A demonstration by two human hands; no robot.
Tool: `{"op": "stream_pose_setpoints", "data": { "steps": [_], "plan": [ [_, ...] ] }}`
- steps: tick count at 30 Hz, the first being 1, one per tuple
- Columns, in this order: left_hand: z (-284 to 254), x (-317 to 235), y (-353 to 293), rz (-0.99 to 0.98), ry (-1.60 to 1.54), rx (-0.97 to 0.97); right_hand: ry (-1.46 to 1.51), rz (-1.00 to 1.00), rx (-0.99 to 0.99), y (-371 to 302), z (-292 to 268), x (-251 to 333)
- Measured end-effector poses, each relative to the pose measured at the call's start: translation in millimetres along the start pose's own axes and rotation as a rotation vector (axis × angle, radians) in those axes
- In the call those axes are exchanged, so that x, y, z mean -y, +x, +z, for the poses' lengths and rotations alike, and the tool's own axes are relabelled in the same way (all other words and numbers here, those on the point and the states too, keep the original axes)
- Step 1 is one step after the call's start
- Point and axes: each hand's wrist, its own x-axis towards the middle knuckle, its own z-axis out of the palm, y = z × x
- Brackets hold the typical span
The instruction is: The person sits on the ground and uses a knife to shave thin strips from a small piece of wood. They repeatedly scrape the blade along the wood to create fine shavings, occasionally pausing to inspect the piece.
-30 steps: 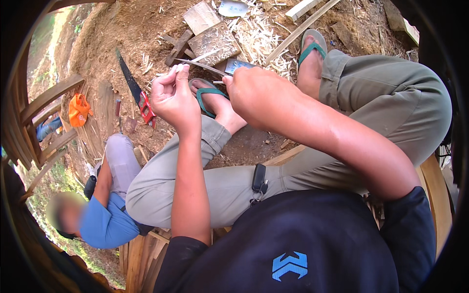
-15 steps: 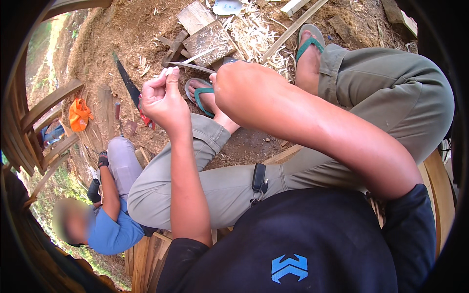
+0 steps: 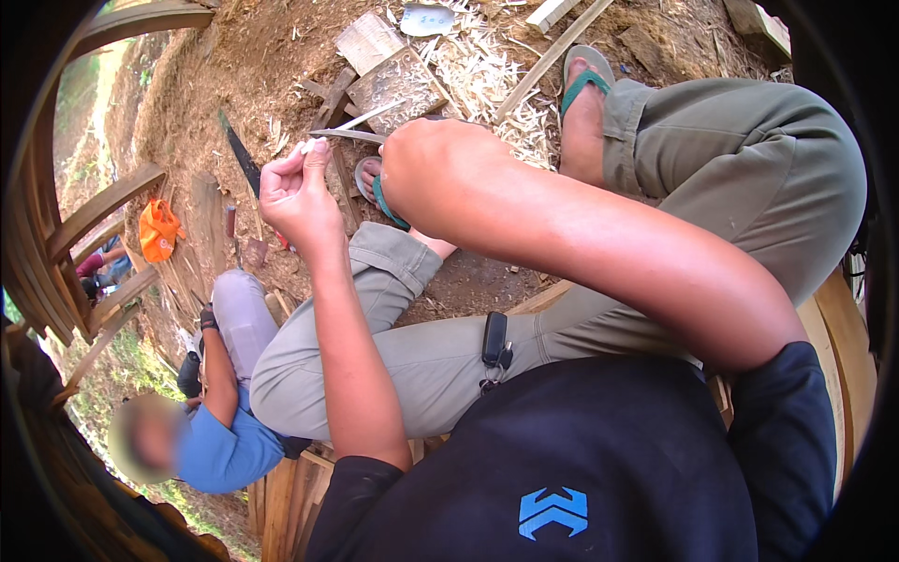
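Left hand (image 3: 298, 192) fingers (image 3: 309, 150) pinched shut on the near end of a thin pale wooden sliver (image 3: 361, 120), held raised above the crossed knee. Right hand (image 3: 440, 169) curled closed just beside it, gripping a slim grey knife blade (image 3: 346, 136) whose tip pokes out leftward toward the left fingers; handle hidden inside the fist. Sliver and blade lying close together, touching or not — cannot tell. Below the hands, foot in a green-strapped flip-flop (image 3: 379, 192); second one (image 3: 585, 80) further right on bare dirt. Olive-green trousers (image 3: 749, 169) with black key fob (image 3: 494, 339) clipped at the waist. Beyond the hands, heap of pale wood shavings (image 3: 487, 75), flat wooden block (image 3: 403, 80), long dark-bladed machete (image 3: 245, 164) on the ground. Lower left, another person in a blue shirt (image 3: 220, 450) seated; orange cloth (image 3: 157, 229) near curved wooden slats (image 3: 103, 206).
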Motion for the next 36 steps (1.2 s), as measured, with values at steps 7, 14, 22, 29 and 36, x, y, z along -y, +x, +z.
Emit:
{"op": "stream_pose_setpoints", "data": {
  "steps": [7, 14, 22, 29, 36],
  "plan": [
    [-2, -1, 4, 0.003, -0.001, 0.016, 0.092, 0.047, -0.108, -5, 1, 2],
    [8, -9, -5, 0.072, 0.092, 0.114, -0.024, -0.065, -0.318, 19, 24, -22],
    [1, -13, 4, -0.085, -0.005, 0.037, 0.248, -0.087, -0.218, 27, 11, -40],
    [14, -25, -10, -0.092, -0.047, 0.135, 0.795, 0.039, -0.104, 47, 22, -51],
    [33, -38, -32, -0.037, -0.144, 0.271, 1.586, 0.144, -0.225, 72, 24, -86]
  ]
}}
